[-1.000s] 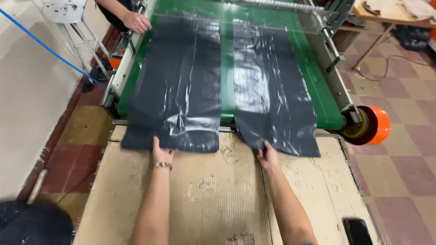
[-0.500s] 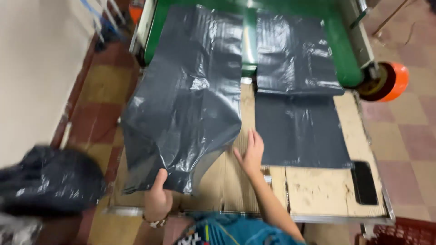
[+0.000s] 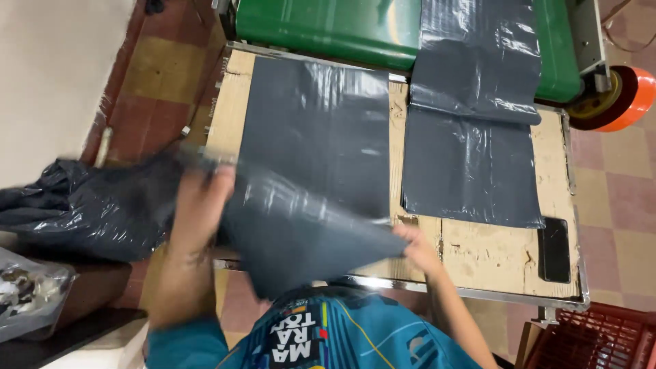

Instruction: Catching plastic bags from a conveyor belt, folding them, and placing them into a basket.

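My left hand [image 3: 198, 205] grips the left end of a stack of dark grey plastic bags [image 3: 301, 229], lifted and tilted off the table close to my chest. My right hand [image 3: 417, 247] holds the same stack at its right corner. Under it, another grey bag stack [image 3: 318, 130] lies flat on the cardboard-topped table [image 3: 478, 249]. A second flat grey stack [image 3: 471, 164] lies to the right, below a sheet [image 3: 478, 55] hanging off the green conveyor [image 3: 328, 31].
A black phone [image 3: 555, 249] rests at the table's right edge. An orange roller wheel [image 3: 625, 99] sits at the machine's right. A heap of dark bags [image 3: 89, 205] lies on the left. A red crate [image 3: 601, 342] stands at lower right.
The view has dropped toward me. Both hands have gathered the left bag stack from the table and pulled it up toward my body and to the left.
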